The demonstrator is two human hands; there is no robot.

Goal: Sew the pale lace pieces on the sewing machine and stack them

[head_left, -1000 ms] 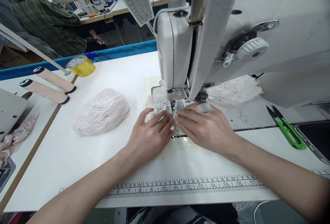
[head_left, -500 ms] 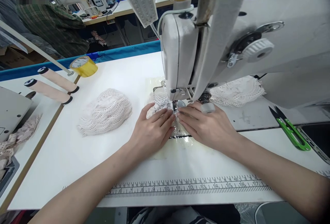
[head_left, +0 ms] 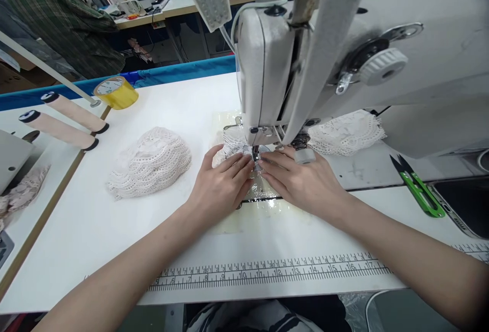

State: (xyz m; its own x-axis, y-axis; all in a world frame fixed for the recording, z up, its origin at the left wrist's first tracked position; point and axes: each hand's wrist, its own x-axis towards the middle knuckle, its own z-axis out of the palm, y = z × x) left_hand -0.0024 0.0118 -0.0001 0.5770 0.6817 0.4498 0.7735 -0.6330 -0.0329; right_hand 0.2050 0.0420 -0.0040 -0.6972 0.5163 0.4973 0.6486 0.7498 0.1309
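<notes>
A small piece of white lace (head_left: pixel 231 146) lies under the presser foot (head_left: pixel 255 157) of a white sewing machine (head_left: pixel 344 57). My left hand (head_left: pixel 221 187) lies flat on the lace, fingers stretched toward the needle. My right hand (head_left: pixel 301 182) lies flat on the other side of the foot, fingertips touching the lace edge. The two hands' fingertips almost meet just in front of the foot.
A heap of white lace (head_left: pixel 151 161) sits left of my hands, another lace pile (head_left: pixel 346 133) behind the machine arm. Green thread snips (head_left: pixel 418 192) lie at right. Yellow tape roll (head_left: pixel 114 91), two thread cones (head_left: pixel 61 131), a printed ruler (head_left: pixel 267 271). A person in a plaid shirt (head_left: pixel 64 26) at back left.
Both hands have stayed on the lace at the foot, shifted slightly forward toward the needle. The view has tipped a little.
</notes>
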